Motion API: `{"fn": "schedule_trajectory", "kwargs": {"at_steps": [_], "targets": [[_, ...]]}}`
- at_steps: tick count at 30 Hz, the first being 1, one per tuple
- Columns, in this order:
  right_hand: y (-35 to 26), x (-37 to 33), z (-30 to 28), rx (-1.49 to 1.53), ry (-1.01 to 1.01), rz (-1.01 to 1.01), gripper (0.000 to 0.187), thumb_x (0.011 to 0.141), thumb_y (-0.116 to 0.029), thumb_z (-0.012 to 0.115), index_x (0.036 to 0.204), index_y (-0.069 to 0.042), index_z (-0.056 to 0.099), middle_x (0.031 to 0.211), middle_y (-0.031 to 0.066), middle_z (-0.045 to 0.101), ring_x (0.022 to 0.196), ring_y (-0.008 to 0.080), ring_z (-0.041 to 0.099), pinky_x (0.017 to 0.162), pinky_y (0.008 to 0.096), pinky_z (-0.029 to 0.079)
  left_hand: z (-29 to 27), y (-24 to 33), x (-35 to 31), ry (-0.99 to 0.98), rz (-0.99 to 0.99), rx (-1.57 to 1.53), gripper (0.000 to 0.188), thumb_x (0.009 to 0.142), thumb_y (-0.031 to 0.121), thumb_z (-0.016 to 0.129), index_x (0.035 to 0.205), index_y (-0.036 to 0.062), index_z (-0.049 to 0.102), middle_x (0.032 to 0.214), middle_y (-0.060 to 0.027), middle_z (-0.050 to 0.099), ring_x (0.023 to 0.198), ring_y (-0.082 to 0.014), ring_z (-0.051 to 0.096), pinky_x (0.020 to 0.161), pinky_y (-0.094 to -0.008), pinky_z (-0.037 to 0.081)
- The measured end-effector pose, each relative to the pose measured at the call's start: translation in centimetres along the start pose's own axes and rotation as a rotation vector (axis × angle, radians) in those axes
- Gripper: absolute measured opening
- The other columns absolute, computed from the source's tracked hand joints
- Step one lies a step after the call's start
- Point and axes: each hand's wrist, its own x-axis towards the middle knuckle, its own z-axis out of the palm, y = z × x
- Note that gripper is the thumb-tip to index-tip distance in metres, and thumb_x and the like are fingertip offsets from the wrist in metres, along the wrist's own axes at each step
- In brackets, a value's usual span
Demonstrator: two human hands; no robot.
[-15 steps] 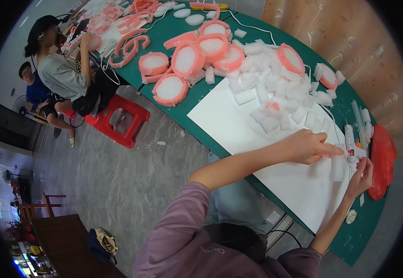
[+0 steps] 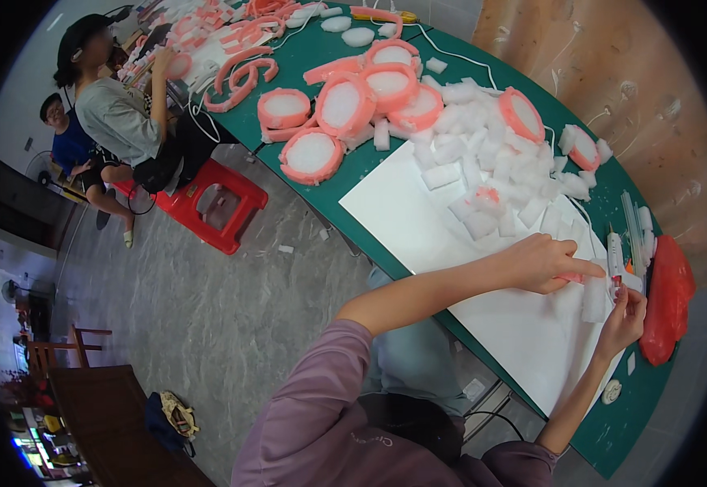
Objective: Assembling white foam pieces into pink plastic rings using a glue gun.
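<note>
My left hand (image 2: 550, 264) is over the right part of a white board (image 2: 491, 325), fingers curled and index finger stretched to the right. A bit of pink foam (image 2: 571, 277) shows under its fingers, partly hidden. Below the index fingertip stands a white foam block (image 2: 594, 300). My right hand (image 2: 623, 321) is pinched just right of that block; what its fingertips hold is too small to make out. Close beyond them lies a white glue gun (image 2: 616, 253), its nozzle pointing away from me.
White foam pieces (image 2: 483, 154) are heaped at the board's far edge. Pink-rimmed foam rounds (image 2: 341, 105) lie on the green table (image 2: 288, 187). A red plastic bag (image 2: 667, 300) and clear sticks (image 2: 634, 223) are at right. A person (image 2: 118, 114) works at far left beside a red stool (image 2: 215, 207).
My right hand has drawn slightly left and nearer, away from the glue gun's handle. The left hand keeps nearly the same pose. The whole view has shifted slightly.
</note>
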Motion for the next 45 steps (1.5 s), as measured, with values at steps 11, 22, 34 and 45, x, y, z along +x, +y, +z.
{"fn": "schedule_trajectory", "kwargs": {"at_steps": [11,22,34,45], "targets": [[-0.3,-0.3,-0.9,-0.098,-0.22,0.152,0.014,0.088,-0.008,0.051,0.084,0.002,0.059,0.066,0.0049,0.057,0.053,0.0085,0.051,0.047,0.0211,0.04,-0.1,-0.1,0.0,-0.104,-0.067,-0.025,0.049,0.071,0.016,0.061,0.116,0.0325,0.049,0.073,-0.0094,0.053,0.061,-0.0266,0.055,0.054,-0.0339,0.044],[-2.0,0.3,-0.4,-0.121,-0.015,-0.18,0.003,0.079,-0.001,0.062,0.08,0.002,0.061,0.073,0.0082,0.059,0.065,0.0158,0.054,0.061,0.025,0.045,0.1,-0.3,0.0,-0.002,-0.021,-0.009,0.048,0.072,0.017,0.062,0.116,0.033,0.052,0.068,-0.0071,0.049,0.054,-0.025,0.054,0.049,-0.0331,0.044],[0.2,-1.0,-0.4,0.042,-0.036,0.02,0.019,0.09,-0.013,0.048,0.082,0.004,0.054,0.066,0.0057,0.052,0.059,0.0131,0.047,0.053,0.0244,0.041,-0.5,0.3,0.0,-0.04,-0.026,-0.03,0.041,0.072,0.016,0.06,0.11,0.0298,0.054,0.067,-0.0076,0.049,0.052,-0.0265,0.053,0.048,-0.0359,0.043],[0.0,-1.4,-0.3,0.03,0.078,-0.172,0.018,0.086,-0.007,0.056,0.072,0.005,0.055,0.057,0.0053,0.049,0.05,0.0115,0.043,0.046,0.0244,0.037,-0.7,0.3,0.0,-0.055,-0.041,-0.051,0.043,0.069,0.015,0.059,0.109,0.0293,0.055,0.068,-0.0085,0.051,0.057,-0.0269,0.054,0.052,-0.0367,0.044]]}}
